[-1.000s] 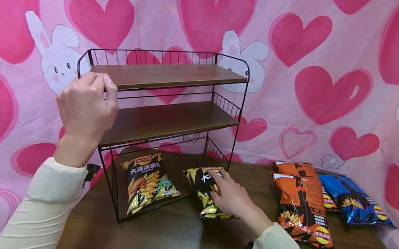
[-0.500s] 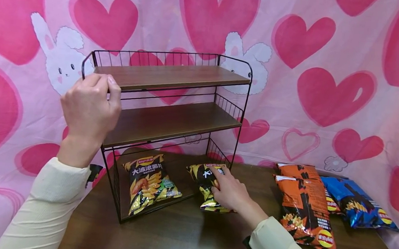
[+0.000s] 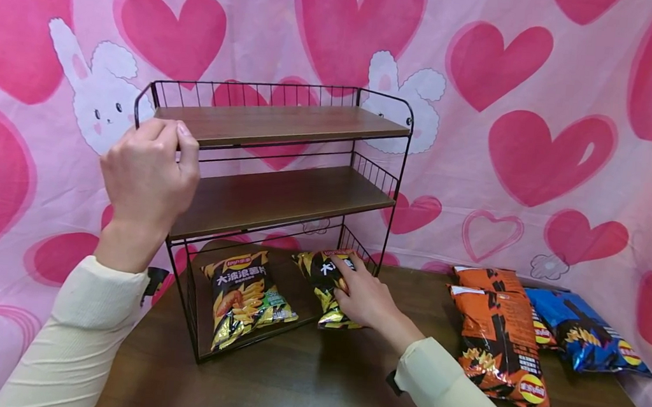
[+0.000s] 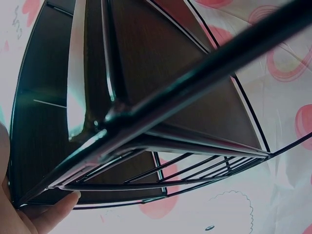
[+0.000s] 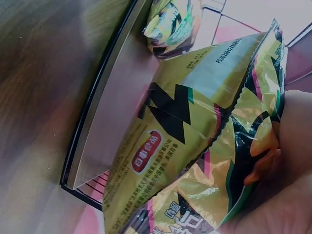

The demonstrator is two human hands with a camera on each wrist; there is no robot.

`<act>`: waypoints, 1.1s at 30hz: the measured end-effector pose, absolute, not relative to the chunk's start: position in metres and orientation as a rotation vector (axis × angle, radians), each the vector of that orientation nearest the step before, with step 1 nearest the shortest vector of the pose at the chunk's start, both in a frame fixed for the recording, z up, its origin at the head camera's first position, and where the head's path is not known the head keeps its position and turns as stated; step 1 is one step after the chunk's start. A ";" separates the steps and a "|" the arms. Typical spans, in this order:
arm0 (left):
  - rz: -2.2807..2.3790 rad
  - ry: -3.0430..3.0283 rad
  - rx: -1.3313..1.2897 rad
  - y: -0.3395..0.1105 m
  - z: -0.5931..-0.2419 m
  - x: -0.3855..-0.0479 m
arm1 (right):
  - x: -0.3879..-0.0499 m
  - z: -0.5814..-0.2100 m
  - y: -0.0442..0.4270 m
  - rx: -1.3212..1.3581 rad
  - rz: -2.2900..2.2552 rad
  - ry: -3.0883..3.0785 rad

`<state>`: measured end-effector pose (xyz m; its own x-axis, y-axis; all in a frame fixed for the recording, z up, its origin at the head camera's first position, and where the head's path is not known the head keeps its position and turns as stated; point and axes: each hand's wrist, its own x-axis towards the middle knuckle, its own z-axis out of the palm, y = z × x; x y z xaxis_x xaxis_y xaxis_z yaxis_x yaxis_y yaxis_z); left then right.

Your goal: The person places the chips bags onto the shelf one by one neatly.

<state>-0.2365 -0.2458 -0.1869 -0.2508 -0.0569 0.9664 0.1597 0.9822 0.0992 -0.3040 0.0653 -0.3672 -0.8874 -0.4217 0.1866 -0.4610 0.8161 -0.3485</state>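
Observation:
My left hand (image 3: 152,177) grips the front left upright of the black wire rack (image 3: 302,136) near its top shelf; in the left wrist view its thumb (image 4: 59,210) lies by the frame. With my right hand (image 3: 367,294) I hold a black and yellow chip bag (image 3: 324,282) at the right front of the bottom shelf. In the right wrist view the held bag (image 5: 170,122) tilts over the shelf edge. A similar bag (image 3: 246,299) lies on the bottom shelf at the left.
Orange chip bags (image 3: 496,338) lie overlapping on the wooden table (image 3: 311,391) at the right, beside a blue bag (image 3: 583,329). The rack's middle shelf (image 3: 286,195) and top shelf hold nothing. A pink heart-patterned cloth (image 3: 460,176) hangs behind.
My right hand has moved the held bag left and slightly up, toward the bottom shelf and the other bag. My left hand keeps its place on the rack.

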 end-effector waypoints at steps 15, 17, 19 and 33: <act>-0.204 -1.797 -0.076 -0.245 -0.187 -0.238 | -0.334 -0.381 0.039 0.728 0.405 -2.832; -0.206 -1.795 -0.078 -0.245 -0.187 -0.238 | -0.339 -0.384 0.036 0.713 0.369 -2.832; -0.208 -1.796 -0.079 -0.244 -0.188 -0.238 | -0.342 -0.388 0.033 0.692 0.342 -2.841; -0.209 -1.794 -0.073 -0.244 -0.188 -0.238 | -0.356 -0.409 0.022 0.622 0.374 -2.882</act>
<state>-0.2380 -0.2440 -0.1878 -0.2323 -0.0629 0.9706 0.1622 0.9814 0.1024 -0.3564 0.0218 -0.4091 -0.8987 -0.3818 0.2155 -0.4242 0.8816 -0.2069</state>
